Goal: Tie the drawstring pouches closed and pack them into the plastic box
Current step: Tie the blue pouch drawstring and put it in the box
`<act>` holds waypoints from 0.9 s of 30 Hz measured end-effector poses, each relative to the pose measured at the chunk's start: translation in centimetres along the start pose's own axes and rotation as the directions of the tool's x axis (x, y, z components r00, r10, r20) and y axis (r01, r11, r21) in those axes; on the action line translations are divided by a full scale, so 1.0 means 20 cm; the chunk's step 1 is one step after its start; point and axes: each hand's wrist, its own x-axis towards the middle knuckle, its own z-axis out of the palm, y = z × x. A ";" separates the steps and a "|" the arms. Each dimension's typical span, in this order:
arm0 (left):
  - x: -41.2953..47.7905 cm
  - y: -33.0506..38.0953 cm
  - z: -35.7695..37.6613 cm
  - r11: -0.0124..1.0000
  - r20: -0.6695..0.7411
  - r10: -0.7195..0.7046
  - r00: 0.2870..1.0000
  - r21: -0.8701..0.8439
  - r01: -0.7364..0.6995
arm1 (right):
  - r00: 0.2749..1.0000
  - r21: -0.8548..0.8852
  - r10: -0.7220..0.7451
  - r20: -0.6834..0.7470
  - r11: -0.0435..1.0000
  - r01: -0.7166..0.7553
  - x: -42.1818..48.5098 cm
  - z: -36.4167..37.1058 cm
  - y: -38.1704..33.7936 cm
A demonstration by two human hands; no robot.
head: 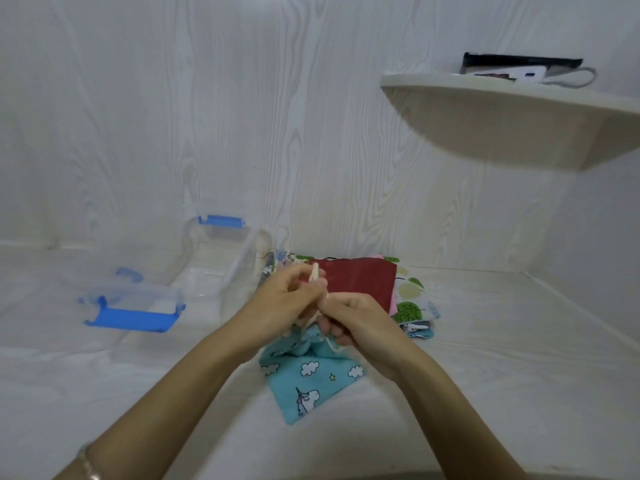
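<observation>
both hands — left hand point(277, 299), right hand point(356, 320) — pinch the drawstring point(316, 271) above the blue pouch point(308, 375).

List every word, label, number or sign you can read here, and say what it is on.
No text here can be read.
White item on the shelf: dark marks, too blurred to read.
Pale blue tag by the leaf-print pouch: too small to read.
Blue pouch: clouds, stars, a unicorn; no words.
Plastic box and its lid: no label shows.
</observation>
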 end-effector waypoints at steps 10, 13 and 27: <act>-0.05 -0.08 -0.04 0.994 -0.008 -0.015 1.000 0.105 0.015 | 0.991 0.158 0.000 -0.134 0.987 0.022 0.00 0.00 0.02; -0.05 -0.10 -0.05 0.978 -0.040 0.006 0.999 0.207 0.002 | 0.991 0.189 0.020 -0.136 0.982 0.006 -0.02 -0.02 0.01; -0.04 -0.04 0.00 0.959 -0.041 0.115 0.993 0.266 -0.100 | 0.996 0.122 -0.067 -0.055 0.990 0.073 -0.01 -0.04 0.06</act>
